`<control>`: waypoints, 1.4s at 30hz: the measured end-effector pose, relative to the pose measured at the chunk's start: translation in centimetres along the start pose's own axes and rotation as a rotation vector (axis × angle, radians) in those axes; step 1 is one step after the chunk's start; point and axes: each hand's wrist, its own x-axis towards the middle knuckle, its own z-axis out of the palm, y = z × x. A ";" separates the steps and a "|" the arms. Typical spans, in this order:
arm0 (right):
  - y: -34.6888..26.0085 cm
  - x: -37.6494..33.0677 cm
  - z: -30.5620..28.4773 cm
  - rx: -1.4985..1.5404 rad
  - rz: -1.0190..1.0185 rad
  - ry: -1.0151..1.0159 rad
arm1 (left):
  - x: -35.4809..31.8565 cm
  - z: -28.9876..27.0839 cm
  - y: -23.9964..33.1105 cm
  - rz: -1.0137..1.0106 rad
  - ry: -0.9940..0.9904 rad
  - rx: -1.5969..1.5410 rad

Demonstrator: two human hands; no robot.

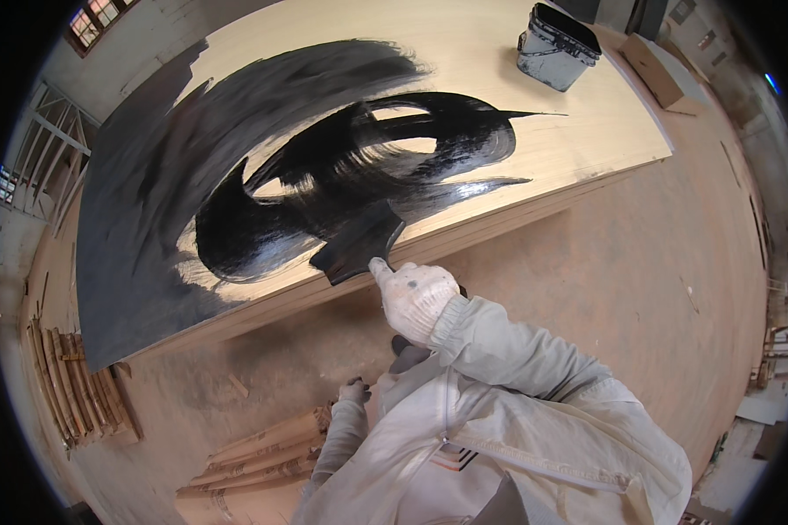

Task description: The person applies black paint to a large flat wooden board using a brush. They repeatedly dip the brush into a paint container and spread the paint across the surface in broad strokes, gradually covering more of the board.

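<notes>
My right hand, in a white knit glove, is closed on a wide black brush coated in paint. The brush lies at the near edge of a pale board, over the wet black strokes; its far side blends into the paint. Glossy black swirls fill the middle of the board, and a duller grey-black layer covers its left part. My left hand hangs low beside my body, off the board. Its fingers look curled, and anything inside them is hidden.
A paint-smeared bucket with a black rim stands on the board's far right. Beyond that corner is a cardboard box. Wooden strips are stacked on the floor at left, and brown wrapped packs lie near my left arm.
</notes>
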 end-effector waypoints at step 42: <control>29.3 24.5 -15.8 -0.117 0.182 0.079 | -8.6 8.3 -4.0 0.170 0.143 -0.005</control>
